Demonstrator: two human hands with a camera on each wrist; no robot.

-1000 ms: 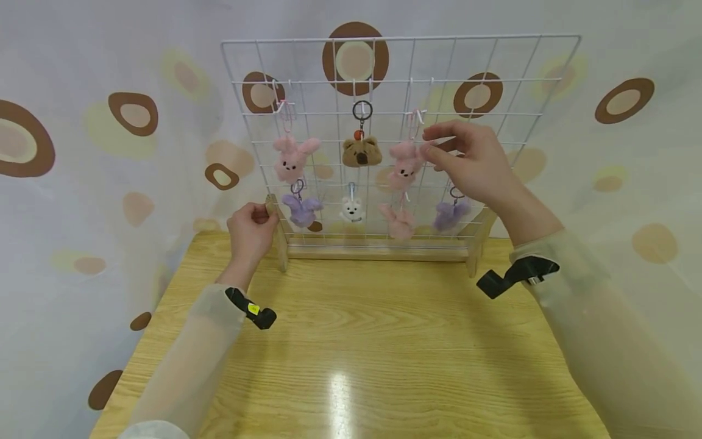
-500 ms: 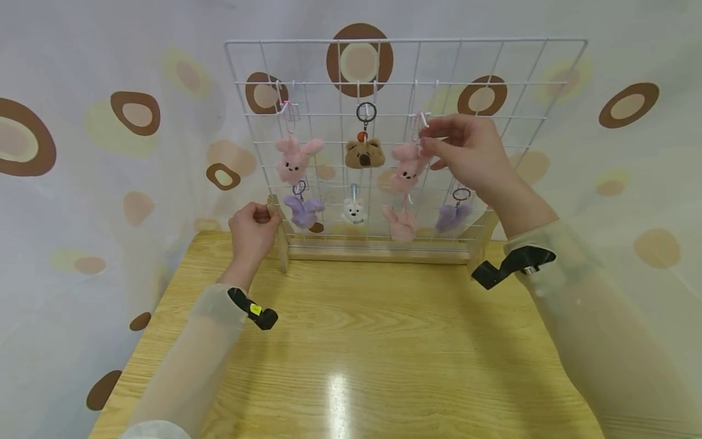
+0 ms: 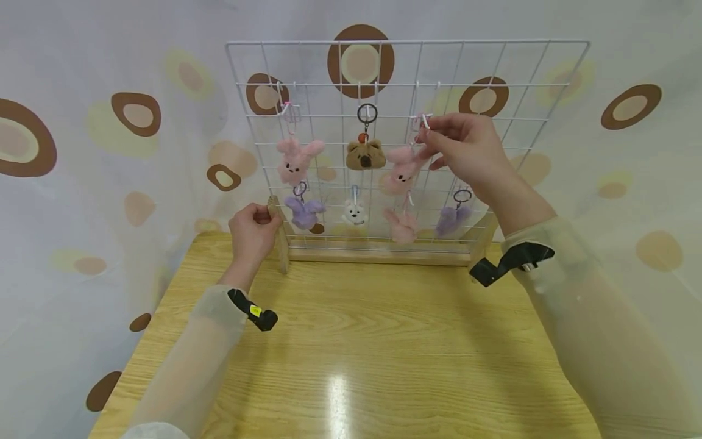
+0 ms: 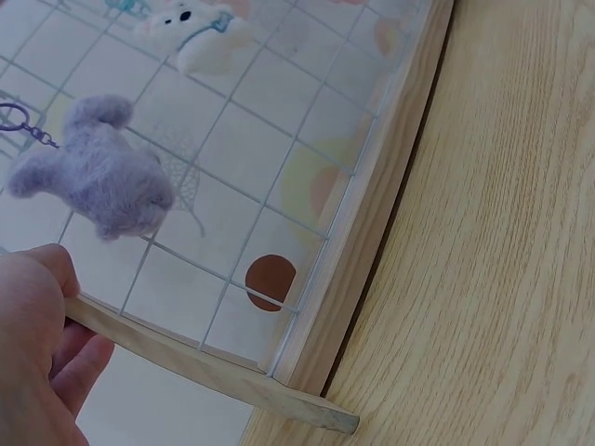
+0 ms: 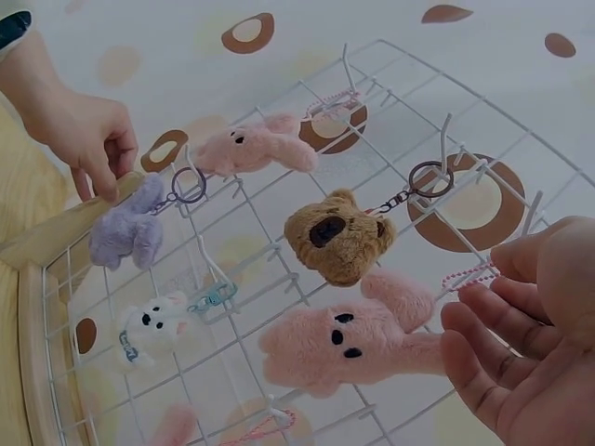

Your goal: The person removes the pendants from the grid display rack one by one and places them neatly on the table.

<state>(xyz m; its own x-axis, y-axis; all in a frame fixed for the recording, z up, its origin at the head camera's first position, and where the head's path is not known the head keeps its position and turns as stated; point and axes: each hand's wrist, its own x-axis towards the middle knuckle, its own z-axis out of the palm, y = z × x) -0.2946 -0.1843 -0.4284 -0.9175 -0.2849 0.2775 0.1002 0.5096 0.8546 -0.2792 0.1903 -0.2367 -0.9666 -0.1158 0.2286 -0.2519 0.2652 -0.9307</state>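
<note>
While left hand (image 3: 254, 230) pinches upper end of wooden post (image 3: 282, 247) in head view, right hand (image 3: 471, 149) is raised beside pink bunny (image 3: 403, 175), hung on white wire grid (image 3: 408, 42) right of brown bear (image 3: 365, 155). Left wrist view: fingers on both sides of post, purple plush (image 4: 102, 177) near. Right wrist view: thumb and fingertip pinching bunny's pink beaded cord (image 5: 456, 279), other fingers slightly curved.

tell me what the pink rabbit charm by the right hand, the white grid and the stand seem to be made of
Pink rabbit charm: plush fabric, probably synthetic, matte; its fuzzy pile shows.
White grid: likely coated metal wire; the bars look thin, straight and evenly white.
Stand: apparently pale wood, low sheen, with visible grain lines; veneer is possible.
</note>
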